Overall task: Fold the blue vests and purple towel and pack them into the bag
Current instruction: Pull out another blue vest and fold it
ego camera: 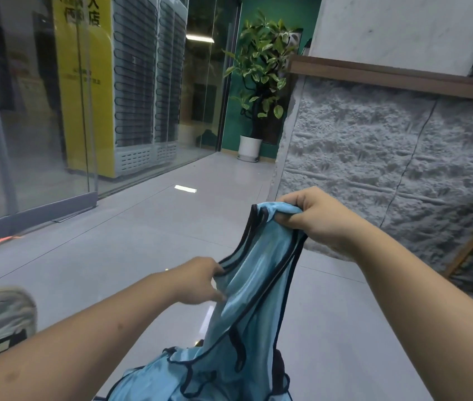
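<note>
Right now my right hand (pixel 320 219) pinches one shoulder strap of a blue vest (pixel 254 287), lifted in the air over the floor (pixel 99 270); my left hand (pixel 200 280) pinches the trim lower down. More blue vests (pixel 200 380) hang bunched below, probably tangled with it. Risk: pulling drags the bunch along, or the slick fabric slips from a grip. Towel and bag not visible.

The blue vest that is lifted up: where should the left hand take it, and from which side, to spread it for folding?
Probably the free black-edged strap, from the left: the right hand already bunches the top of the blue vest, and the left hand is at that edge.
</note>
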`<state>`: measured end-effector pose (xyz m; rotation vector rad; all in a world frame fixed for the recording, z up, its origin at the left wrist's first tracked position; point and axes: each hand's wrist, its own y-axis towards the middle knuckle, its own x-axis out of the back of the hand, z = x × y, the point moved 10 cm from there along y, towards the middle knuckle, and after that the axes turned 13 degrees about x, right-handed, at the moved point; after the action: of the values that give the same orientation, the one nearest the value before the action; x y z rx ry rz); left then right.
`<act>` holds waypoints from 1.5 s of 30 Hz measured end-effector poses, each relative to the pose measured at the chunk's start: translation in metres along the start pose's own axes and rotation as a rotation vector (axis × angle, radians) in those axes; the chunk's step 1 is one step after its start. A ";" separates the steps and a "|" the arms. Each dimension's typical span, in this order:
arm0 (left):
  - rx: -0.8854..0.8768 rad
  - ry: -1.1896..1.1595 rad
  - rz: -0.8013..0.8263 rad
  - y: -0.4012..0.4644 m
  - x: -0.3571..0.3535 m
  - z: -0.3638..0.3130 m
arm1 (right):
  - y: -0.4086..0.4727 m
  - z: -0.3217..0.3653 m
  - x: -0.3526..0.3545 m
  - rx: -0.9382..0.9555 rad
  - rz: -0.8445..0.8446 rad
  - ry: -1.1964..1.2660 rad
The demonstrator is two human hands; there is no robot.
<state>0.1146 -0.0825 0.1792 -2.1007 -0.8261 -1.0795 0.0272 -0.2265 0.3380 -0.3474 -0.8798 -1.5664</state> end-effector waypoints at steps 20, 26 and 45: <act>-0.271 -0.386 -0.336 -0.060 0.159 -0.056 | -0.014 0.026 0.133 -0.027 -0.582 -0.535; -0.256 -0.837 -0.012 -0.048 0.130 -0.037 | -0.008 0.019 0.126 -0.006 -0.605 -0.240; -0.066 -1.237 0.566 -0.041 0.039 -0.027 | 0.007 -0.115 0.011 -0.331 -0.660 0.901</act>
<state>0.0900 -0.0687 0.2348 -2.7183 -0.5820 0.6040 0.0610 -0.3142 0.2712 0.4640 0.0011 -2.1894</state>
